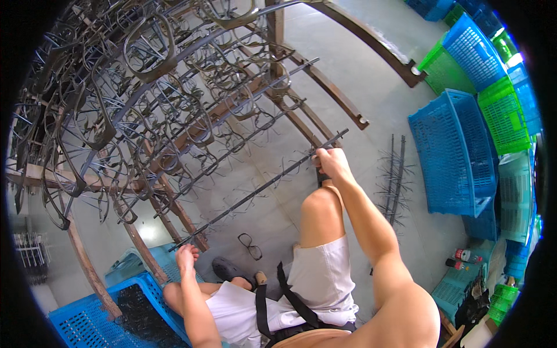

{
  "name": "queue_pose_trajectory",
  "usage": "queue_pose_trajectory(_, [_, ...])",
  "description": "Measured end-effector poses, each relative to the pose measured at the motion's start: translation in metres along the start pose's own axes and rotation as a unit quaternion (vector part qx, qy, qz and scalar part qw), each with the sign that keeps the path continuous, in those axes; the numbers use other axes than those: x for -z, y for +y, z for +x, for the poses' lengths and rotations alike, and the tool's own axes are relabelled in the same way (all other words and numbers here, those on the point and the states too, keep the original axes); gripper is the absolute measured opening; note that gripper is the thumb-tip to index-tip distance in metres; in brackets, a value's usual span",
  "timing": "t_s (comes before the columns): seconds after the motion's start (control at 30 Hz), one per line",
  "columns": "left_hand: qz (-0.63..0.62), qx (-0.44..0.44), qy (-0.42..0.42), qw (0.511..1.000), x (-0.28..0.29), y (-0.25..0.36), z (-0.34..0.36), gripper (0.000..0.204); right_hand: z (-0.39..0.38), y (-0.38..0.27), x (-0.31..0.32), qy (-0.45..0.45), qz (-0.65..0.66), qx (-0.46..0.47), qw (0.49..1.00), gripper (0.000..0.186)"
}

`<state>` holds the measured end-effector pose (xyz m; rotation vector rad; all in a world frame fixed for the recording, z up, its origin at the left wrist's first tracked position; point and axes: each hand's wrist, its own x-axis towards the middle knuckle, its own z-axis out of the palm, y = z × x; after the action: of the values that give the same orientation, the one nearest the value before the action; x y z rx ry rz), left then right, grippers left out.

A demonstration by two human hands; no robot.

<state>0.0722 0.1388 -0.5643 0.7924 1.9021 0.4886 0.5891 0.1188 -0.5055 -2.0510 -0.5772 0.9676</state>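
Note:
A long dark rod (249, 196) with short wire prongs along it slants across the space before me. My right hand (332, 163) is closed around it close to its far right end. At the near left end, my left hand (187, 256) has its fingers curled against the rod. No eyeglass frames hang on this rod. Beyond it, several similar rods on a brown rack (197, 129) carry dark eyeglass frames (149, 49). One pair of glasses (250, 246) lies on the floor below the rod, beside a dark shoe (229, 271).
Two pronged rods (397, 180) lie on the floor to the right. Blue crates (452, 153) and green crates (503, 116) stack along the right side, near bottles (467, 255). A blue basket (81, 322) with dark contents stands at lower left. Rack arms (371, 37) jut out.

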Motion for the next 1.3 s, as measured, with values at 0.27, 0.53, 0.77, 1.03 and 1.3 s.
queue_pose_trajectory(0.27, [0.043,-0.11,-0.073,0.99,-0.017,0.028,-0.05,0.022,-0.054,-0.038,0.056,0.168,-0.023,0.147,0.975,0.036])
queue_pose_trajectory(0.53, [0.116,-0.275,0.021,0.954,-0.021,0.053,-0.131,0.028,-0.009,-0.04,0.095,0.111,0.107,0.12,0.981,0.032])
queue_pose_trajectory(0.77, [0.068,-0.37,0.144,0.915,-0.009,0.037,-0.167,0.024,0.038,-0.032,0.124,0.085,0.007,0.095,0.992,0.032])
queue_pose_trajectory(1.03, [-0.02,-0.369,0.259,0.892,0.015,0.059,-0.184,0.022,0.029,-0.047,0.112,0.007,0.016,0.104,0.994,0.032])
queue_pose_trajectory(1.3, [0.126,-0.298,0.118,0.939,0.082,0.031,-0.187,0.03,0.049,-0.022,0.127,0.006,0.06,0.067,0.996,0.041])
